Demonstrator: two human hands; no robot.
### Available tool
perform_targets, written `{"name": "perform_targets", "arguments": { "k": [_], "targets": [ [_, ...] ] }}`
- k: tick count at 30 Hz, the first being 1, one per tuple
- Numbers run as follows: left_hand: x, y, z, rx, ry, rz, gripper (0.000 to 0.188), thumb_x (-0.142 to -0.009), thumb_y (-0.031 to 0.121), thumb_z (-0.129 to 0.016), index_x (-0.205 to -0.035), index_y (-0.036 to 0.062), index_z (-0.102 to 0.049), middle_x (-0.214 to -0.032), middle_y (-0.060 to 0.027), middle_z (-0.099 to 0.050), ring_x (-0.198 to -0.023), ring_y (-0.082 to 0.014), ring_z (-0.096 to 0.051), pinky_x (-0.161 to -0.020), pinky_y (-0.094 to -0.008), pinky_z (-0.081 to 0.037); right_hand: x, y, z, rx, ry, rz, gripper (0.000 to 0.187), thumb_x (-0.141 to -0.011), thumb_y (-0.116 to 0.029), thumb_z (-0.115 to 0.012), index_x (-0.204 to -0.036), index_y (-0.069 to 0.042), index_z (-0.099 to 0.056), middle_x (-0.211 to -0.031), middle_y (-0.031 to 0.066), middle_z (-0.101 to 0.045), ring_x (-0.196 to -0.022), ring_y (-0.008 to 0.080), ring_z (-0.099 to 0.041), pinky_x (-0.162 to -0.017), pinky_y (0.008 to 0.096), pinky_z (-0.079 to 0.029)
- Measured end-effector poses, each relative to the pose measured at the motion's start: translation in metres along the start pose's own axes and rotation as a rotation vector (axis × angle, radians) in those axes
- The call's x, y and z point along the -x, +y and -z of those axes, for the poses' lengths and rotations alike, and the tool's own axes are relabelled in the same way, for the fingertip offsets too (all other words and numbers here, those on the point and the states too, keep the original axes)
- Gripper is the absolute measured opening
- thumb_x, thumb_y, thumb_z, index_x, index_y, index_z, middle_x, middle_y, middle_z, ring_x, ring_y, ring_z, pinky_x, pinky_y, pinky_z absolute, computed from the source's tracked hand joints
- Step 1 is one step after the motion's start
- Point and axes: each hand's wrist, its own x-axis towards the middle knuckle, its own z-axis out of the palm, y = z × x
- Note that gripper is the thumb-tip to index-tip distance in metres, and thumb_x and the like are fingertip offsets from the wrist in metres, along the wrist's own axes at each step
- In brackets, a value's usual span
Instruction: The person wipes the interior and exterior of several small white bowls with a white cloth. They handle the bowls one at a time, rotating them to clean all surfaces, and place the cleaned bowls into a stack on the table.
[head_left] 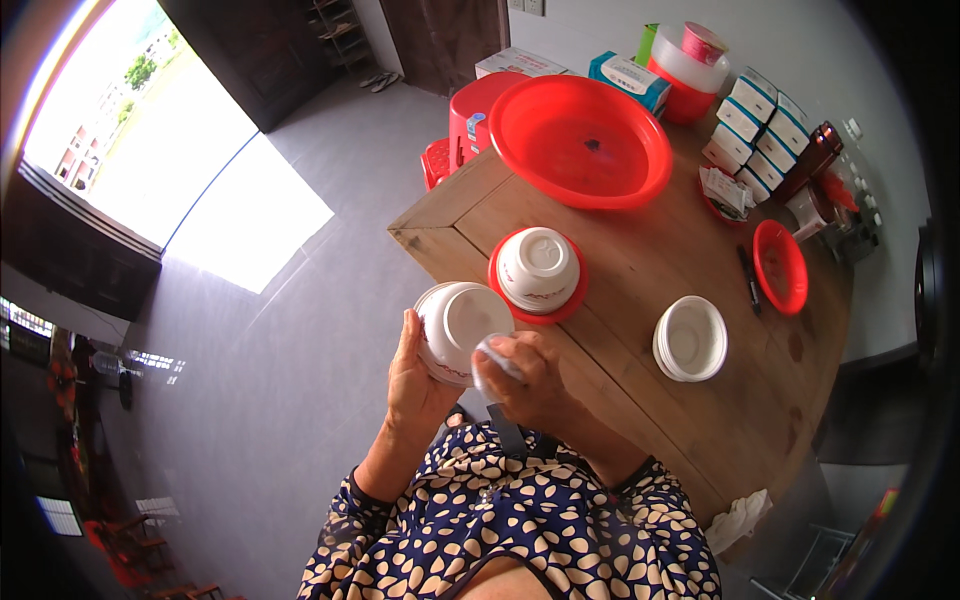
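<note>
My left hand (412,385) grips a white bowl (468,318) with red marks near its rim, holding it tilted with its base facing up. The fingers on the bowl's far side are hidden. Closed around a wad of white cloth (492,368), my right hand (538,382) presses it against the bowl's side. Just beyond the bowl, several white bowls (540,260) are stacked upside down in a small red basin (579,293). To the right, a few nested white bowls (690,340) stand upright on the wooden table (620,390).
A large red basin (520,170) sits at the table's far edge, beside a red stool (470,125). Farther right are stacked tissue boxes (755,130), a red plate (780,268), a black pen (748,280) and clear bottles (855,225). A white rag (738,522) hangs at the near edge.
</note>
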Motion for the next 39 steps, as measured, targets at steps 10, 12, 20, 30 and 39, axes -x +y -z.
{"name": "perform_targets", "arguments": {
  "k": [10,12,20,30,39],
  "targets": [
    [-0.008,-0.033,0.003,0.096,-0.019,0.177,0.055,-0.099,0.045,-0.03,-0.131,0.0019,-0.042,-0.129,-0.0164,-0.051,-0.119,-0.0292,-0.051,-0.101,-0.0491,-0.041,0.068,0.039,0.068,0.164,-0.557,-0.444,0.079,-0.061,-0.024,-0.081,-0.131,-0.012,-0.046,-0.131,0.0196,-0.039,-0.12,0.0357,-0.039,-0.093,0.0519,-0.033],
    [-0.008,-0.042,0.004,0.0,0.041,0.178,0.054,-0.1,0.044,-0.03,-0.132,0.0024,-0.041,-0.13,-0.0152,-0.05,-0.12,-0.0281,-0.05,-0.101,-0.0471,-0.042,0.061,0.036,0.074,0.182,-0.535,-0.485,0.084,-0.061,-0.025,-0.082,-0.134,-0.012,-0.042,-0.132,0.0208,-0.037,-0.123,0.0361,-0.037,-0.094,0.0513,-0.032],
    [-0.009,-0.054,-0.006,-0.083,0.08,0.27,0.053,-0.1,0.043,-0.027,-0.132,0.0023,-0.041,-0.13,-0.0144,-0.051,-0.118,-0.0279,-0.051,-0.101,-0.0468,-0.042,0.022,0.022,0.086,-0.347,-0.277,-0.529,0.102,-0.063,-0.032,-0.083,-0.141,0.0,-0.025,-0.136,0.023,-0.034,-0.126,0.0398,-0.035,-0.103,0.0502,-0.03],
    [-0.055,-0.027,-0.033,-0.997,-0.05,-0.237,0.038,-0.097,0.032,-0.047,-0.122,0.0043,-0.048,-0.111,-0.0079,-0.056,-0.099,-0.0159,-0.053,-0.09,-0.0275,-0.041,-0.001,0.034,0.047,-0.315,-0.008,-0.586,0.096,-0.06,-0.018,-0.084,-0.137,0.0,-0.03,-0.129,0.0213,-0.041,-0.118,0.0366,-0.044,-0.098,0.0446,-0.038],
    [-0.113,0.013,0.051,-1.365,-0.128,-0.332,0.053,-0.081,0.008,-0.056,-0.133,0.0103,-0.044,-0.13,-0.0074,-0.048,-0.122,-0.0238,-0.039,-0.099,-0.0402,-0.036,-0.026,0.067,0.024,-0.177,-0.046,-0.701,0.101,-0.062,-0.015,-0.081,-0.143,-0.004,-0.022,-0.136,0.0211,-0.039,-0.123,0.0337,-0.043,-0.103,0.0423,-0.038]
  ]
}}
